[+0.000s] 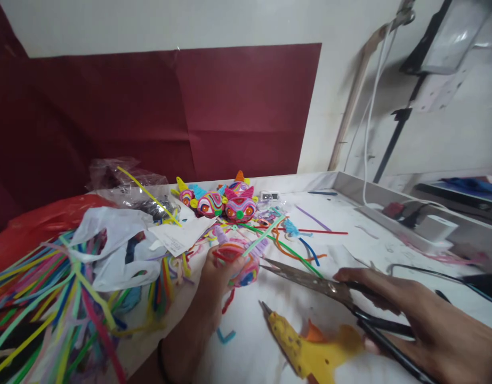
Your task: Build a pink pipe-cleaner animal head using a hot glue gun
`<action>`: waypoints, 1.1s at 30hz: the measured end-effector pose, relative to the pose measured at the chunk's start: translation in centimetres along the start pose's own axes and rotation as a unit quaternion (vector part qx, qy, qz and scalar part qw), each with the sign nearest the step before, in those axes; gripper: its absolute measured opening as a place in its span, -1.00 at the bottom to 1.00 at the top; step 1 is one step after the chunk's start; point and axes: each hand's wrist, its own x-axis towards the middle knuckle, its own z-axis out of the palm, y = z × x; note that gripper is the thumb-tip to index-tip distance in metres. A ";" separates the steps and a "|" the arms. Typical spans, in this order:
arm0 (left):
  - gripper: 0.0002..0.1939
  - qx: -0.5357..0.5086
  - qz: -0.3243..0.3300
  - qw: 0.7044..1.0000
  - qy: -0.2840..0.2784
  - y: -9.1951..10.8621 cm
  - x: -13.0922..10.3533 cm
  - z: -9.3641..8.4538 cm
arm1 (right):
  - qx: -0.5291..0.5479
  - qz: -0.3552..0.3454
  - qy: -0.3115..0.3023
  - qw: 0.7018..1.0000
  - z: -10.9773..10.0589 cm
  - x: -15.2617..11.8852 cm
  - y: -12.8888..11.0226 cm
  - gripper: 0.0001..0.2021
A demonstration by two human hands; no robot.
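Observation:
My left hand (219,272) is closed round a colourful ball-shaped figure (248,272) wound from fuzzy pipe cleaners. A pale green pipe cleaner (264,234) sticks up from beside its thumb. In my right hand (409,304) is a pair of scissors (309,280) with black handles and worn metal blades. The blades are slightly apart, their tips pointing left, close to the figure's right side. Below the scissors a yellow glue gun (305,346) lies on the white table. A short bent blue piece (225,336) rests near my left wrist.
Finished-looking figures (240,205) stand at the back. A large bunch of pipe cleaners (65,298), a white plastic bag (126,245) and a red bag (49,224) fill the left. Loose pipe cleaners (309,250) lie mid-table. A power strip with a white plug (435,226) is at right.

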 end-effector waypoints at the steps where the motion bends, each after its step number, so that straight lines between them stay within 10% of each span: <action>1: -0.44 -0.002 -0.002 1.000 -0.001 0.1 -0.1 0.1 | 0.020 -0.007 -0.017 1.000 0.0 0.5 -0.5 -0.41; 33: -0.54 0.016 -0.039 0.998 -0.043 0.8 -1.5 -0.4 | 0.026 -0.060 -0.027 0.998 1.4 3.1 -2.4 -0.42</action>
